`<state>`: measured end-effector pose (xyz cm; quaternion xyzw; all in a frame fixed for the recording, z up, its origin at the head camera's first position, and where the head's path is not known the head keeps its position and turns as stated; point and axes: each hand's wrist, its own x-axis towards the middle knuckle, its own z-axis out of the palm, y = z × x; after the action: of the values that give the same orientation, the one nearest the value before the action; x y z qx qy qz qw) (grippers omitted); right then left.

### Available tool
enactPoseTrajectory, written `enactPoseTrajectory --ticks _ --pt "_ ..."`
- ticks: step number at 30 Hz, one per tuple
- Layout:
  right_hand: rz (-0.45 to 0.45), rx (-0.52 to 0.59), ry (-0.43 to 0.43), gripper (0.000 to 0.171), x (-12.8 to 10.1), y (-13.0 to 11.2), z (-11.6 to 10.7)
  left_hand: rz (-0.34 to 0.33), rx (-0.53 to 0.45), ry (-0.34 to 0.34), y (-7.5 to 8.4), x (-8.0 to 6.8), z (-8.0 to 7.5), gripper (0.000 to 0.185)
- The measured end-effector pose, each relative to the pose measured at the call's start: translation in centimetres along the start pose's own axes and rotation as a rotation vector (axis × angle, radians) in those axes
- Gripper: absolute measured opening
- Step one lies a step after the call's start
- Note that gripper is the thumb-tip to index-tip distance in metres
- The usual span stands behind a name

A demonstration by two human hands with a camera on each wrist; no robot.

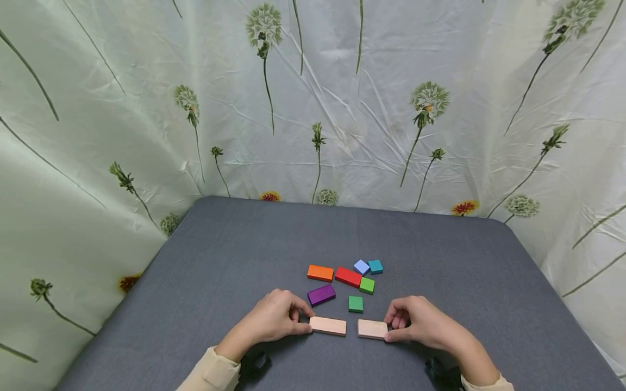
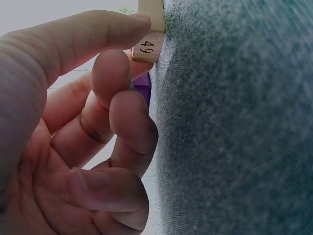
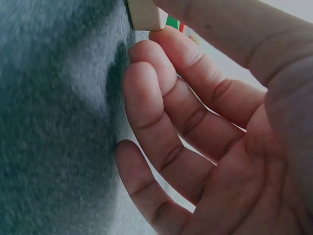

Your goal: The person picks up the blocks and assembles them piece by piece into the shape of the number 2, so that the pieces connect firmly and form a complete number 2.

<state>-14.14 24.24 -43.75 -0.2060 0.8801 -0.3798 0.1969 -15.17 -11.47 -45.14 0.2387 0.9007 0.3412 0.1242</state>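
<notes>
Thumb and forefinger of my left hand pinch the left end of a long, pale wooden block on the table. The number 49 is printed on that block's end face in the left wrist view. Across a small gap lies a second pale wooden block, shorter-looking, whose right end my right hand pinches between thumb and forefinger. The two blocks lie roughly in line, end toward end. In both wrist views the other fingers curl loosely, away from the blocks. A green block sits just beyond the gap.
Farther back on the grey table lie a purple block, an orange block, a red block, a light green block, a light blue block and a teal block. A flowered curtain hangs behind.
</notes>
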Motion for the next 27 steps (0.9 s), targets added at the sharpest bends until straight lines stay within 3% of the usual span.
enactPoseTrajectory --ticks 27 --pt "-0.006 0.019 -0.022 0.024 0.7 -1.0 1.6 0.041 -0.027 -0.007 0.1 0.0 0.4 0.013"
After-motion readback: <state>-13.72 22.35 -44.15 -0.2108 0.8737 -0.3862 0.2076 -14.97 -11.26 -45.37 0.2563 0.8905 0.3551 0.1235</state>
